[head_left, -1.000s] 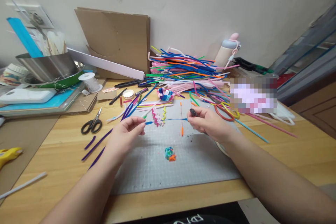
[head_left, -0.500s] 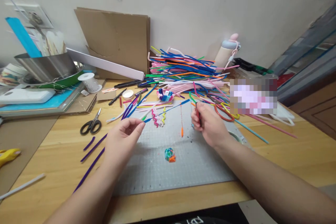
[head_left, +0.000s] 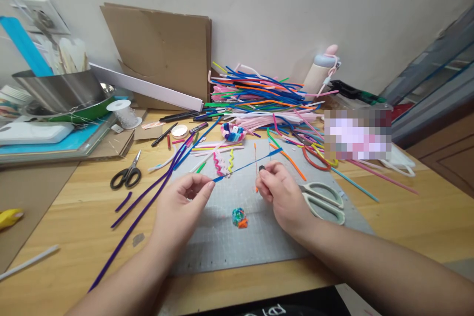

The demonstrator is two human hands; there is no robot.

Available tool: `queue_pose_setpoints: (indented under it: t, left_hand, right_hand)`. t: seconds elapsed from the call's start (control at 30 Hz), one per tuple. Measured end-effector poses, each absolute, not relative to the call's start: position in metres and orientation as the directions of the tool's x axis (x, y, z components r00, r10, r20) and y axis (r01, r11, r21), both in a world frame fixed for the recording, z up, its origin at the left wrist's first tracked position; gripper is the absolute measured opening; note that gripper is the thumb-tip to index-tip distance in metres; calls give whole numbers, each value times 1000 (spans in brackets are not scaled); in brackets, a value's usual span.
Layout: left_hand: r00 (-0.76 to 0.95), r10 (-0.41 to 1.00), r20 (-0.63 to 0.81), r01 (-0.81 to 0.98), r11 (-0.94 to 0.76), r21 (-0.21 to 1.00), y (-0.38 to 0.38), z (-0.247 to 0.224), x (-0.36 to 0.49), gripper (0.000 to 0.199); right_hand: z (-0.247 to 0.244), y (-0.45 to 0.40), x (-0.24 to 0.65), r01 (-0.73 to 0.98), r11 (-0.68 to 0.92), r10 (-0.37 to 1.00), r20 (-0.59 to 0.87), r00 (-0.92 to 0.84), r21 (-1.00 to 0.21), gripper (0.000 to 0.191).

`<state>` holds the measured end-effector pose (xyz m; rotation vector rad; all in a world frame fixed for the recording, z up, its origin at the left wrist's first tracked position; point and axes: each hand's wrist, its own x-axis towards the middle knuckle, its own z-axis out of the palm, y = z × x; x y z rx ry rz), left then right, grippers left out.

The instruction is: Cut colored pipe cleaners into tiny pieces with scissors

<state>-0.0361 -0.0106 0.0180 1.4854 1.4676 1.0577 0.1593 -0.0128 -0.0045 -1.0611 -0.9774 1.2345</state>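
Observation:
My left hand [head_left: 187, 202] pinches one end of a blue pipe cleaner [head_left: 246, 166] between thumb and fingertips. Its middle is thin, while both ends are fuzzy and wider; it slants up to the right over the mat. My right hand [head_left: 281, 190] is closed around a dark tool with a round black end [head_left: 261, 168], most of it hidden in the fist. That hand sits just below the pipe cleaner's free end. A small green and orange fuzzy piece [head_left: 239, 217] lies on the grey cutting mat [head_left: 222, 252] between my hands.
Grey-handled scissors [head_left: 326, 202] lie beside my right wrist, and black scissors [head_left: 126, 173] on the left. A pile of coloured pipe cleaners [head_left: 262, 96] is at the back. Purple pipe cleaners [head_left: 137, 222] run along my left forearm. A wire spool [head_left: 124, 113] stands back left.
My right hand has come down and left, away from the blue pipe cleaner's far end, uncovering the grey-handled scissors. My left hand has shifted slightly right and down, still pinching the blue pipe cleaner.

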Motion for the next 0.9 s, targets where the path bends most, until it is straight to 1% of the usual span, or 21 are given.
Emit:
queue_pose_setpoints:
  t: [0.17, 0.53, 0.77, 0.9]
  left_hand:
    - [-15, 999, 34, 338, -26, 941, -11, 19, -36, 21]
    - [-2, 999, 40, 338, -36, 941, -12, 19, -35, 20]
    - [2, 999, 43, 341, -41, 939, -13, 17, -35, 21]
    - [1, 999, 51, 344, -48, 938, -13, 19, -35, 21]
  right_hand:
    - [-3, -11, 161, -234, 28, 994, 4, 105, -972, 23]
    - [-3, -9, 162, -260, 5, 995, -21, 97, -965, 24]
    - [-4, -12, 160, -184, -26, 999, -34, 39, -983, 24]
    - [-5, -12, 161, -180, -29, 999, -35, 30, -983, 23]
